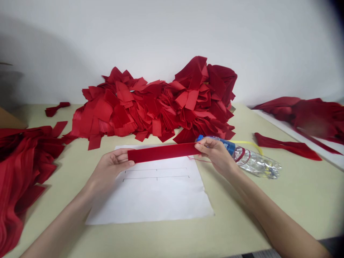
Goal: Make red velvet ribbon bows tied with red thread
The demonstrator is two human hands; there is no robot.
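Observation:
A flat red velvet ribbon strip [163,152] is stretched level between my two hands, above a white sheet of paper [150,204] marked with two ruled black lines. My left hand [115,161] pinches the ribbon's left end between thumb and fingers. At the other end, my right hand [212,152] grips the ribbon with thumb and fingertips. A thin red thread [199,160] hangs by my right hand. Partly behind that hand lies a clear plastic bottle [258,165] with a blue cap and label, with red thread wound round it.
A large heap of red ribbon pieces [153,107] stands against the wall. More red strips [16,200] lie at the left. At the right are a red bow [287,145], a red fabric pile [309,114] on a white board, and a yellow band [249,142] behind the bottle.

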